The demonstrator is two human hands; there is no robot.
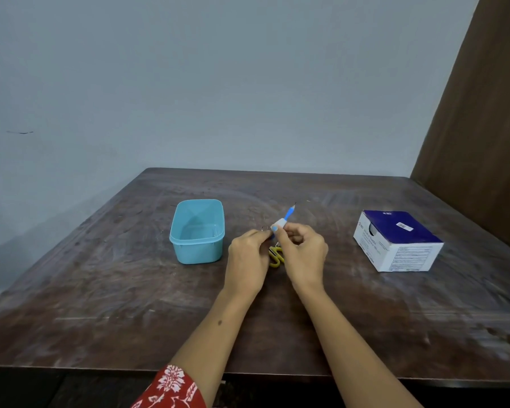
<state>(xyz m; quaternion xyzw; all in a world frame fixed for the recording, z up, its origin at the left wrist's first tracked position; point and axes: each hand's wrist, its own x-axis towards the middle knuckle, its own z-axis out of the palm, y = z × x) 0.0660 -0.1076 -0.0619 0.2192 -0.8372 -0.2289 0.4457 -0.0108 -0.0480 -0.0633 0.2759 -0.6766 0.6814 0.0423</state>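
Two hands at worktop (277, 319) centre: right hand (302, 250) grips blue pencil (289, 214), tip toward 1 o'clock, left hand (246, 254) pinches its white wrap (279, 224); wrapping seemingly unfinished, blue tub (197, 231) at 9 o'clock empty.

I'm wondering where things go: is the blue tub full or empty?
Empty. The blue tub stands upright, lidless, on the table; its bare floor shows, nothing inside.
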